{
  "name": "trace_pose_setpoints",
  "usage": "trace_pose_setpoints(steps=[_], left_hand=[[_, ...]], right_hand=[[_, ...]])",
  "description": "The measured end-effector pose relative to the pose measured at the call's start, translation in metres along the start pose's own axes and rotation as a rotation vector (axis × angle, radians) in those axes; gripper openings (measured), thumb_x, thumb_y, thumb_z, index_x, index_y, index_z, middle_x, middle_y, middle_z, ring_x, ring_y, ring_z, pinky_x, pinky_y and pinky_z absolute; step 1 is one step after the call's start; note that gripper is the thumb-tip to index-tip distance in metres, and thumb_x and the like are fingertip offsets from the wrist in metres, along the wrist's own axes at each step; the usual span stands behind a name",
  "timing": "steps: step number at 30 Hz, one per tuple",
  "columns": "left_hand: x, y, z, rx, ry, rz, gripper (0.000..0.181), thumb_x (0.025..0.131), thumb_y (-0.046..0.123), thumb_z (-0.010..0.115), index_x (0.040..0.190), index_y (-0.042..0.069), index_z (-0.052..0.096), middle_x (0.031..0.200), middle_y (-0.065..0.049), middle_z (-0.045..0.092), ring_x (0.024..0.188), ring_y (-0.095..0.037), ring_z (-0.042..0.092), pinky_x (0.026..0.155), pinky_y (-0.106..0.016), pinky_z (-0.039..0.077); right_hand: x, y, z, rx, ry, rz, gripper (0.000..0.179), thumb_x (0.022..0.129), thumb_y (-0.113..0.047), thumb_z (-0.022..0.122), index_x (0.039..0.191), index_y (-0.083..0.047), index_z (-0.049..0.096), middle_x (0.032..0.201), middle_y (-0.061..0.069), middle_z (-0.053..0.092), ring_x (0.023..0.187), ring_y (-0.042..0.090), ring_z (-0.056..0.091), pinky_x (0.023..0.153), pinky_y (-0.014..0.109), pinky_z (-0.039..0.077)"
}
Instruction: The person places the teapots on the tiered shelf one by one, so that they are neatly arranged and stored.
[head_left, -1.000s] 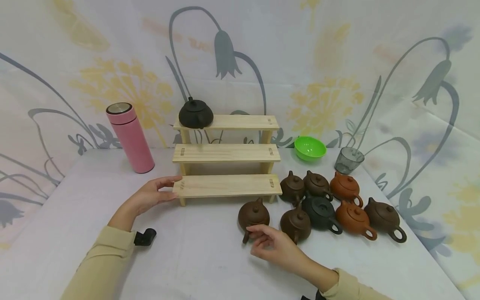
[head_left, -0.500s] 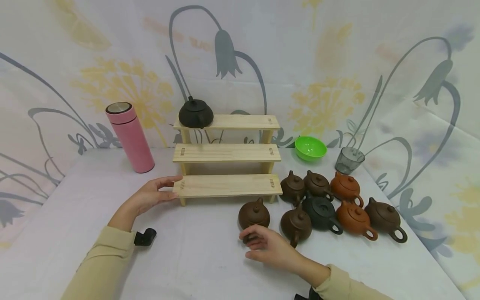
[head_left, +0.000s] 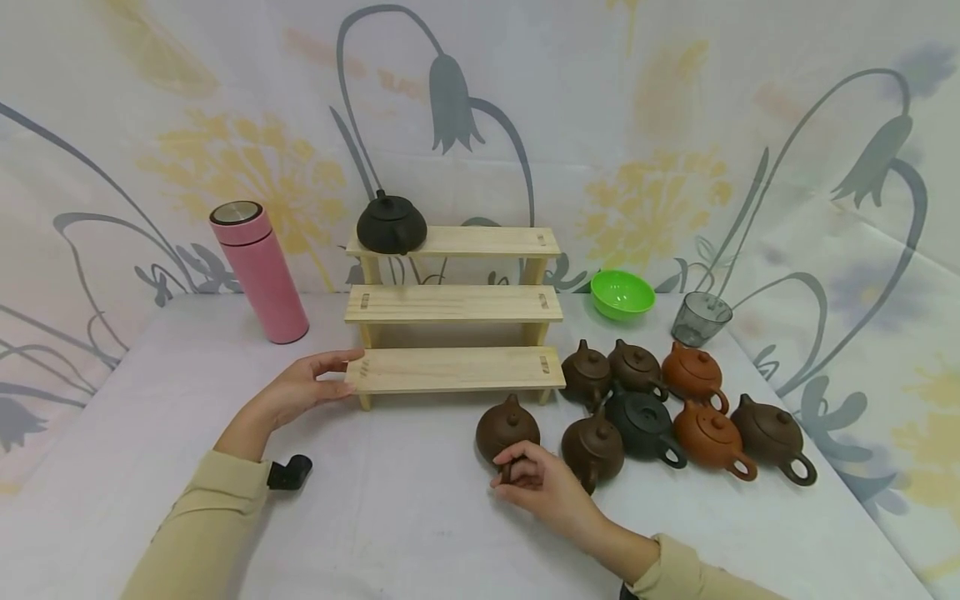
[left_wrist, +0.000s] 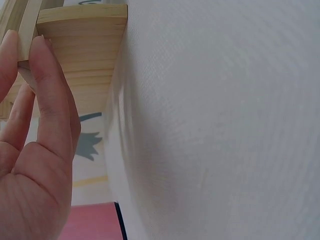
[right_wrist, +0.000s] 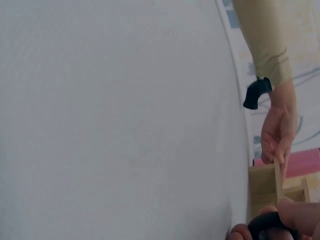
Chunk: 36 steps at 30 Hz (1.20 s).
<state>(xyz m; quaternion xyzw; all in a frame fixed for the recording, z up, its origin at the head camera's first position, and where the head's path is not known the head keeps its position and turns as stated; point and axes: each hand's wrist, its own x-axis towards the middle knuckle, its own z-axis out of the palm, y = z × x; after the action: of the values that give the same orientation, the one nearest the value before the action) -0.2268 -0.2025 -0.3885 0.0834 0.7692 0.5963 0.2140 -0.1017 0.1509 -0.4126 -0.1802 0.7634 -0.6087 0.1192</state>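
Observation:
My left hand (head_left: pixel 296 392) pinches the left end of the lowest board of a three-tier wooden display shelf (head_left: pixel 457 371); in the left wrist view, thumb and fingers lie on both faces of the board (left_wrist: pixel 29 37). My right hand (head_left: pixel 551 492) holds the handle of a dark brown teapot (head_left: pixel 507 429), which sits on the cloth in front of the shelf. The right wrist view shows that dark handle (right_wrist: pixel 270 220) between thumb and fingers, partly cut off by the frame. A black teapot (head_left: pixel 392 223) stands on the top board, at its left.
Right of the shelf several teapots stand close together: brown ones (head_left: pixel 592 450), a black one (head_left: pixel 641 423) and orange ones (head_left: pixel 712 435). Behind them are a green bowl (head_left: pixel 622 296) and a grey glass (head_left: pixel 701 318). A pink thermos (head_left: pixel 262 275) stands at the left.
My right hand has moved first left, then back around the brown teapot's handle, and its fingers have closed on it. The left hand stays on the board.

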Motion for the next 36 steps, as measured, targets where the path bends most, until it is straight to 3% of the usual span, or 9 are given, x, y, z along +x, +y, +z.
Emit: trace_pose_setpoints(steps=[5, 9, 16, 22, 27, 36], left_hand=[[0.0, 0.0, 0.0, -0.005, 0.001, 0.004, 0.065, 0.087, 0.009, 0.065, 0.142, -0.001, 0.033, 0.135, -0.024, 0.029, 0.101, -0.016, 0.048, 0.084, -0.022, 0.048], [0.0, -0.001, 0.001, -0.008, 0.001, 0.006, 0.065, 0.087, 0.009, 0.065, 0.142, -0.002, 0.033, 0.135, -0.024, 0.028, 0.103, -0.018, 0.046, 0.084, -0.021, 0.047], [0.0, -0.002, 0.001, -0.017, -0.002, 0.003, 0.065, 0.087, 0.008, 0.065, 0.142, -0.002, 0.033, 0.135, -0.024, 0.028, 0.101, -0.016, 0.048, 0.084, -0.022, 0.048], [0.0, -0.001, 0.001, -0.014, -0.005, -0.006, 0.065, 0.087, 0.009, 0.065, 0.142, -0.002, 0.033, 0.135, -0.024, 0.028, 0.103, -0.018, 0.047, 0.085, -0.023, 0.048], [0.0, 0.0, 0.001, -0.019, -0.006, -0.012, 0.065, 0.087, 0.01, 0.065, 0.142, -0.002, 0.033, 0.135, -0.024, 0.028, 0.101, -0.016, 0.048, 0.085, -0.023, 0.047], [-0.001, 0.0, 0.0, -0.034, -0.014, 0.001, 0.066, 0.087, 0.008, 0.065, 0.142, -0.004, 0.031, 0.135, -0.025, 0.027, 0.098, -0.014, 0.05, 0.084, -0.022, 0.048]], right_hand=[[-0.002, -0.005, 0.006, 0.014, 0.076, 0.032, 0.033, 0.085, -0.002, 0.066, 0.113, 0.007, 0.049, 0.094, 0.017, 0.065, 0.085, 0.019, 0.063, 0.073, 0.021, 0.05], [-0.003, -0.01, 0.004, -0.05, 0.09, 0.047, 0.031, 0.084, -0.003, 0.067, 0.11, 0.005, 0.052, 0.09, 0.013, 0.066, 0.084, 0.018, 0.063, 0.071, 0.021, 0.05], [-0.002, -0.017, -0.003, -0.121, 0.065, 0.071, 0.03, 0.083, -0.004, 0.069, 0.109, 0.002, 0.056, 0.087, 0.007, 0.067, 0.082, 0.015, 0.061, 0.065, 0.02, 0.045], [0.001, -0.027, -0.01, -0.108, 0.027, 0.002, 0.028, 0.082, 0.0, 0.068, 0.108, 0.004, 0.057, 0.089, 0.008, 0.067, 0.082, 0.016, 0.063, 0.07, 0.023, 0.049], [0.004, -0.043, -0.017, -0.096, -0.017, -0.026, 0.027, 0.082, 0.003, 0.067, 0.107, 0.005, 0.058, 0.089, 0.01, 0.066, 0.083, 0.017, 0.063, 0.071, 0.024, 0.051], [0.018, -0.074, -0.036, -0.159, -0.014, -0.021, 0.029, 0.082, 0.005, 0.066, 0.111, 0.001, 0.06, 0.087, 0.008, 0.065, 0.086, 0.024, 0.063, 0.071, 0.025, 0.051]])
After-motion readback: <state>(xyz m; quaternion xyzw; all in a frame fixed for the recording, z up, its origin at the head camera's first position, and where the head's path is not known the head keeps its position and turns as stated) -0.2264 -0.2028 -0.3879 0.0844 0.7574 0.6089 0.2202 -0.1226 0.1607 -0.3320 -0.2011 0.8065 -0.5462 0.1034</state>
